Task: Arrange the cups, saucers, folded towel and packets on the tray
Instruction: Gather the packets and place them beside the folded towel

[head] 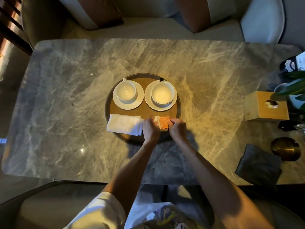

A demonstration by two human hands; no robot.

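A round brown tray [178, 111] sits mid-table. At its back stand two white cups, each on a white saucer: the left cup [126, 91] on the left saucer [140, 100], the right cup [162, 94] on the right saucer [148, 95]. A folded white towel [124, 123] lies across the tray's front left, overhanging the rim a little. Orange and white packets [162, 122] lie on the front right of the tray. My left hand [150, 129] and my right hand [177, 128] pinch the packets from either side.
On the marble table [66, 96], a wooden tissue box [265, 106] stands at the right, with a plant [293, 86] behind it. A dark folded cloth [259, 164] and a brass round dish [285, 148] lie near the right front. A sofa with cushions runs along the far side.
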